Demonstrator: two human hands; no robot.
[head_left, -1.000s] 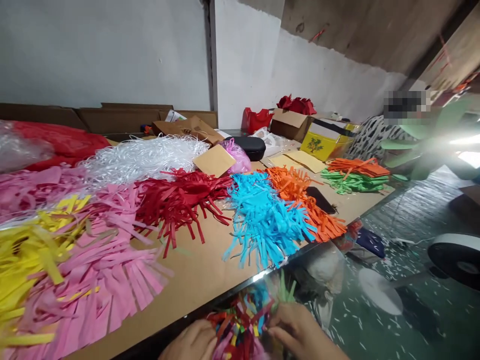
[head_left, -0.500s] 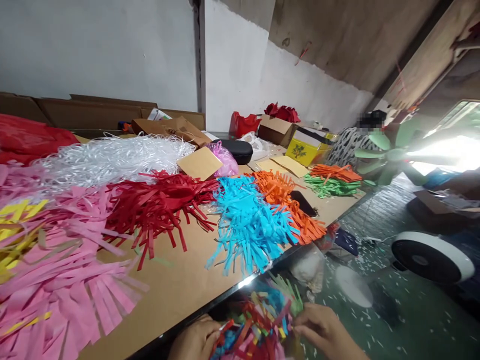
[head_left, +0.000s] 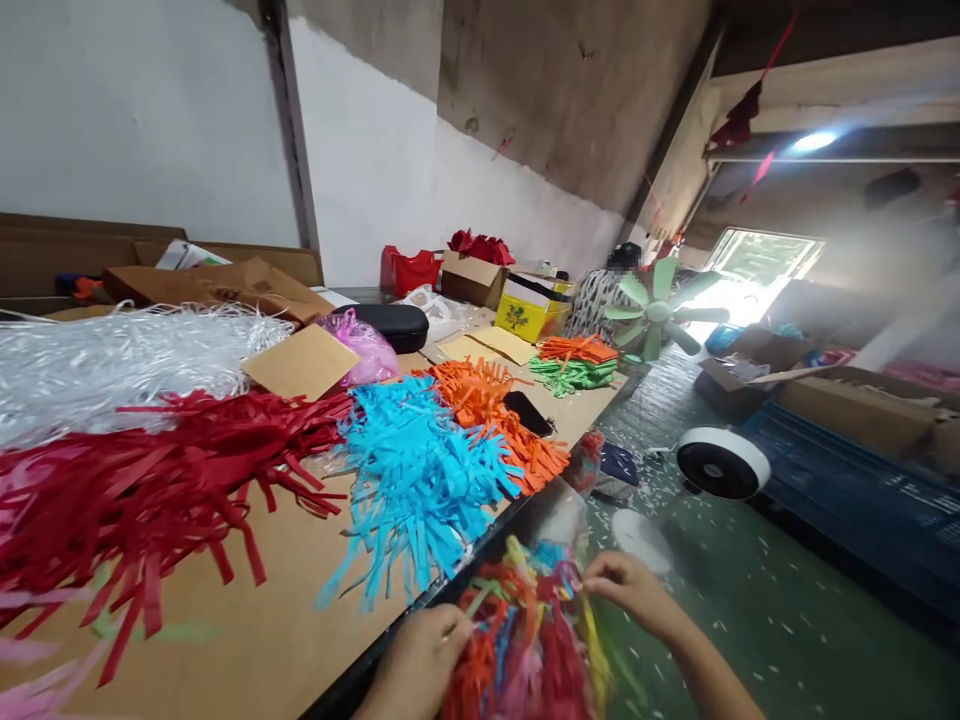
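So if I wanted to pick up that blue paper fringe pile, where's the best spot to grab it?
Probably the dense middle of the blue pile, coming from above. The strips look bunched and overlapped there, while the loose ends splay outward toward the table edge and would likely slip or tear if pulled alone.

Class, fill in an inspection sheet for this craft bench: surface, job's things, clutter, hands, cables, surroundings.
Surface: brown cardboard-covered table, largely covered.
Job's things: multicoloured bundle of paper fringe strips held at the table's edge.
Clutter: red fringe pile, blue fringe pile, orange fringe pile, white shredded strips, black phone.
Hands: left hand and right hand both grip the bundle.
Cables: nothing seen.
Surroundings: green fan, white round fan, a seated person behind.
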